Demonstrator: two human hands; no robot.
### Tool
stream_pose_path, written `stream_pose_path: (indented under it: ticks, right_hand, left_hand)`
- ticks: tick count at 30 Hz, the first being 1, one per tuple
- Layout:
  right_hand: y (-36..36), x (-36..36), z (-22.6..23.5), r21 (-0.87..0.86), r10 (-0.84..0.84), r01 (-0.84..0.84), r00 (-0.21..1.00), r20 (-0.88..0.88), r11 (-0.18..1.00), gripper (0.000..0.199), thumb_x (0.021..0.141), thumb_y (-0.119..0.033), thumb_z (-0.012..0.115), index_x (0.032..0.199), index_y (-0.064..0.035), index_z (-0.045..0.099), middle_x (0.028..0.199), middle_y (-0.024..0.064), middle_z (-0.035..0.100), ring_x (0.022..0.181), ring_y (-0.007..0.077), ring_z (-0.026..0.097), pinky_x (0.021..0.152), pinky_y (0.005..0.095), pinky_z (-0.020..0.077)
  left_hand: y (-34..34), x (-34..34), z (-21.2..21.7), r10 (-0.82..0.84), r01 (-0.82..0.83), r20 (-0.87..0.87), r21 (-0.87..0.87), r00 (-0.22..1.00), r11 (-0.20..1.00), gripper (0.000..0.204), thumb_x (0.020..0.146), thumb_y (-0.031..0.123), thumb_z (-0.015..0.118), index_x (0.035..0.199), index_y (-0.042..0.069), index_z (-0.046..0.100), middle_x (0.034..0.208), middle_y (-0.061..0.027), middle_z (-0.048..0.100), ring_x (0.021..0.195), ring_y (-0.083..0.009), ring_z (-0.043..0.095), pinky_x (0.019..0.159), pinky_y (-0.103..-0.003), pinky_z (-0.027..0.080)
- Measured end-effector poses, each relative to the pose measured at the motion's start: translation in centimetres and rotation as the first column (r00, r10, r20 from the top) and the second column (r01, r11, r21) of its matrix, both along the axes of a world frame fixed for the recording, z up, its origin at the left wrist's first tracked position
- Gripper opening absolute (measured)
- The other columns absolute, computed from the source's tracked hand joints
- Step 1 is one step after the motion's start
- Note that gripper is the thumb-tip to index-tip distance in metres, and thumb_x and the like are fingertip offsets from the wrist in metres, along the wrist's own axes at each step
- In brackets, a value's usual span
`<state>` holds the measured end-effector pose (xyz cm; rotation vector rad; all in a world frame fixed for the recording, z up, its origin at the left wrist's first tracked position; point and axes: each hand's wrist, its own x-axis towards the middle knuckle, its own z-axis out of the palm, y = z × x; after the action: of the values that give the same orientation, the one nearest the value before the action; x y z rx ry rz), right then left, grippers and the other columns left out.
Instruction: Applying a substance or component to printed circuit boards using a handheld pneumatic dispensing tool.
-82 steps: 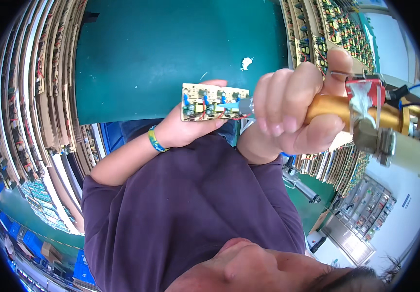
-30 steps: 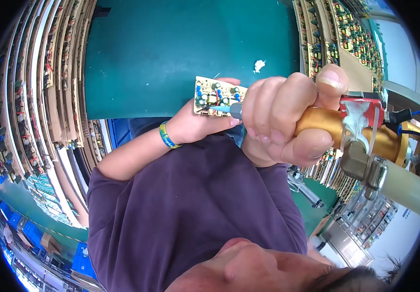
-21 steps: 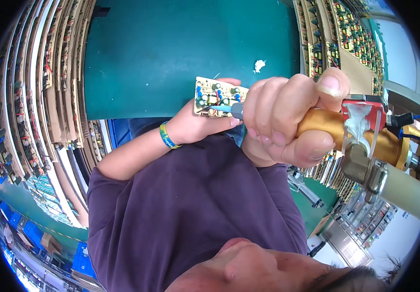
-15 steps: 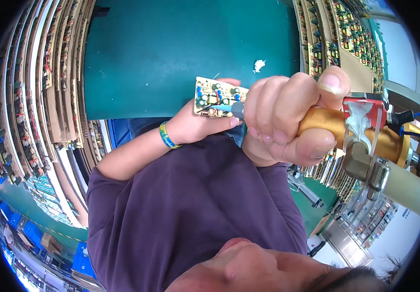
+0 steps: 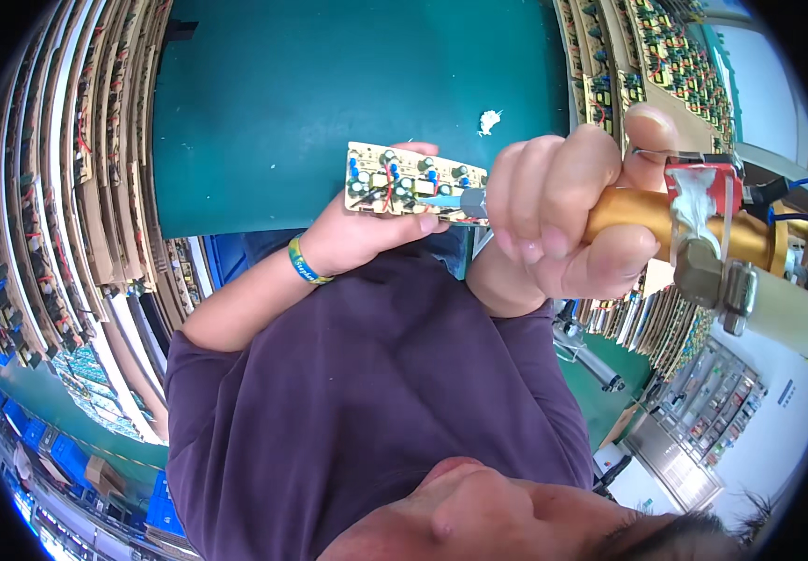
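Observation:
My left hand [image 5: 353, 238], a coloured wristband [image 5: 299, 263] at its wrist, grips a long beige circuit board [image 5: 411, 166] from below, thumb along the near edge. Small green and blue capacitors and red wires stand up from the board. My right hand [image 5: 554, 210] is wrapped round the gold barrel of a glue dispensing gun [image 5: 630, 213]. Its pale blue nozzle [image 5: 443, 200] points left over the board's near side; whether the tip touches a component cannot be made out. White paste is smeared on the gun's red and clear rear part [image 5: 699, 201].
Tall stacks of boards on cardboard sheets [image 5: 95, 168] line the left side. More board stacks [image 5: 675, 70] stand at the right. A white paste lump [image 5: 489, 122] lies on the green table [image 5: 329, 93]. A thick pale hose [image 5: 780, 316] runs off the gun to the right.
The board has moved left in my left hand's grip, with more of it showing. The nozzle now lies further along the board to the right. My right hand still holds the gun.

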<state>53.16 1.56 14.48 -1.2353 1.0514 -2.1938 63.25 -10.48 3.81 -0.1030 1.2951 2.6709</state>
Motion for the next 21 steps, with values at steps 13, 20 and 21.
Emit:
stream_pose_path:
  ticks: [13, 20, 21]
  right_hand:
    - [0.24, 0.31, -0.49, 0.019, 0.009, -0.009, 1.000, -0.017, 1.000, 0.049, 0.093, -0.035, 0.054, 0.129, -0.0068, 0.035, 0.065, -0.0013, 0.046, 0.050, 0.0089, 0.044, 0.045, 0.0237, 0.0401]
    - [0.42, 0.21, -0.40, 0.022, 0.018, -0.017, 0.999, -0.027, 1.000, 0.049, 0.093, -0.034, 0.054, 0.128, -0.0065, 0.035, 0.066, -0.0013, 0.046, 0.050, 0.0090, 0.044, 0.046, 0.0236, 0.0400]
    - [0.41, 0.16, -0.44, 0.020, 0.019, -0.018, 0.999, -0.036, 1.000, 0.049, 0.092, -0.035, 0.054, 0.128, -0.0063, 0.036, 0.066, -0.0011, 0.046, 0.050, 0.0091, 0.044, 0.045, 0.0236, 0.0400]
  left_hand:
    - [-0.09, 0.16, 0.57, 0.019, -0.019, 0.006, -0.004, 1.000, 1.000, 0.058, 0.082, 0.000, 0.064, 0.132, 0.002, 0.035, 0.108, -0.0095, 0.061, 0.090, -0.0154, 0.064, 0.080, -0.028, 0.053]
    - [-0.03, 0.20, 0.40, 0.020, -0.020, -0.006, -0.011, 1.000, 1.000, 0.058, 0.082, -0.001, 0.064, 0.132, 0.002, 0.035, 0.108, -0.0097, 0.061, 0.090, -0.0156, 0.064, 0.079, -0.028, 0.053]
    - [-0.01, 0.20, 0.39, 0.020, -0.020, -0.006, -0.011, 1.000, 1.000, 0.058, 0.082, -0.001, 0.064, 0.132, 0.002, 0.035, 0.108, -0.0097, 0.061, 0.090, -0.0156, 0.064, 0.079, -0.028, 0.053]
